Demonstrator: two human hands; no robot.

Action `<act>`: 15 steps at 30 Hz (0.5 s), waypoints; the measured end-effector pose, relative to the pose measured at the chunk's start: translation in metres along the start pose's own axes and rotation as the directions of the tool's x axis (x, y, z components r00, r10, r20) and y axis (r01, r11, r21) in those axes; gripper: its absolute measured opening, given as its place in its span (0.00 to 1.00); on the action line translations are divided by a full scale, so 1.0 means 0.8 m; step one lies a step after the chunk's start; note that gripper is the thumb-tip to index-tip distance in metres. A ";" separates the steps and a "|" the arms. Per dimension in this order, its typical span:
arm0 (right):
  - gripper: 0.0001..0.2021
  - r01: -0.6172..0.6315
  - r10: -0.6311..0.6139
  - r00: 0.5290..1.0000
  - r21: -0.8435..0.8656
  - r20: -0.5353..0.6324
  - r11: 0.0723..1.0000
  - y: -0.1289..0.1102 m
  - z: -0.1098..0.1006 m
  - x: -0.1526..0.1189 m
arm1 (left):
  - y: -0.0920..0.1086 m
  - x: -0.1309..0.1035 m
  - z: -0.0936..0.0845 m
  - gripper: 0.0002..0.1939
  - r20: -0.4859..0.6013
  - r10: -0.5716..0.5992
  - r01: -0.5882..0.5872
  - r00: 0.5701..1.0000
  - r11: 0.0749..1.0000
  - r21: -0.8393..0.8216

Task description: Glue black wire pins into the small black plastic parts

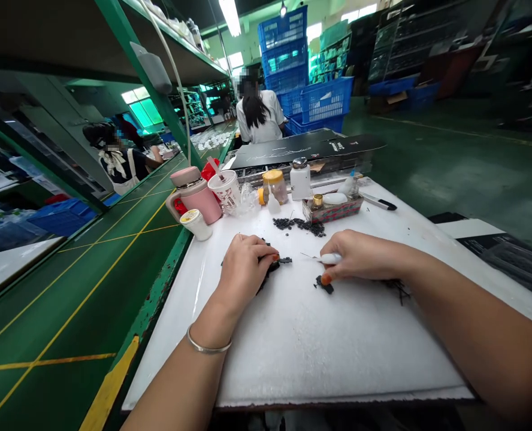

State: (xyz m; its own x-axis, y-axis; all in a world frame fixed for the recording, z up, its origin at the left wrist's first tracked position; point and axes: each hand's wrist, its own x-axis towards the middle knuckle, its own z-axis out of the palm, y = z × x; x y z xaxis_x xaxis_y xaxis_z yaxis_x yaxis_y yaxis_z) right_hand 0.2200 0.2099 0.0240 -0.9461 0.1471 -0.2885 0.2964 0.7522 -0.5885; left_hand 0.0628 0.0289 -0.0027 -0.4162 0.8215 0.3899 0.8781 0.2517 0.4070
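On the white tabletop [311, 359], my left hand [243, 266] is closed around a small black plastic part [285, 260], whose end sticks out past the thumb. More black pieces lie partly hidden under that hand. My right hand [360, 254] grips a small white needle-tip squeeze bottle [331, 258], its thin needle pointing left toward the black part. Below the bottle, the right thumb is at a small black piece [325, 286]; whether it is pinched or only touched I cannot tell. Thin black pieces [401, 290] lie by the right wrist.
Small black rings [299, 225] are heaped beyond my hands. Behind stand a pink thermos [198, 194], a cup with a straw [227, 191], a yellow-lidded jar [275, 184], a white bottle [300, 179], a small box [335, 209] and a knife [378, 202]. A green conveyor [113, 257] runs left; two people sit farther off.
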 end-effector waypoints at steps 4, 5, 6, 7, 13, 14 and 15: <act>0.14 -0.055 0.049 0.969 -0.016 -0.242 0.998 0.018 -0.025 -0.012 | 0.005 0.004 0.022 0.09 0.089 0.140 -0.148 0.986 0.985 0.088; 0.13 -0.089 0.077 0.951 -0.029 -0.299 0.996 0.024 -0.031 -0.016 | 0.005 0.004 0.025 0.10 0.104 0.155 -0.165 0.982 0.982 0.092; 0.12 -0.129 0.107 0.933 -0.041 -0.344 0.991 0.030 -0.038 -0.020 | 0.005 0.005 0.027 0.10 0.112 0.163 -0.174 0.980 0.981 0.091; 0.10 -0.164 0.135 0.918 -0.048 -0.374 0.985 0.037 -0.044 -0.025 | 0.005 0.006 0.028 0.09 0.112 0.170 -0.179 0.979 0.980 0.082; 0.05 -0.224 0.202 0.953 -0.076 -0.226 0.972 0.058 -0.050 -0.037 | 0.001 0.006 0.011 0.05 -0.036 0.077 -0.081 0.996 0.986 -0.145; 0.05 -0.239 0.215 0.953 -0.092 -0.211 0.967 0.058 -0.048 -0.036 | -0.001 0.005 0.006 0.05 -0.062 -0.001 -0.014 0.998 0.973 -0.232; 0.06 -0.253 0.227 0.952 -0.109 -0.207 0.961 0.058 -0.045 -0.034 | -0.002 0.005 0.002 0.06 -0.074 -0.089 0.059 0.993 0.939 -0.339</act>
State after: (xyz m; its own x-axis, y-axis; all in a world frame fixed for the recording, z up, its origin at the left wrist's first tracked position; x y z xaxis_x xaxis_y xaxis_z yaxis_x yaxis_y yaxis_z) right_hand 0.2546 0.2635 0.0316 -0.8600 0.4437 -0.2520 0.5102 0.7558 -0.4105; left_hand 0.0600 0.0326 -0.0031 -0.5089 0.7556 0.4124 0.7202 0.1114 0.6848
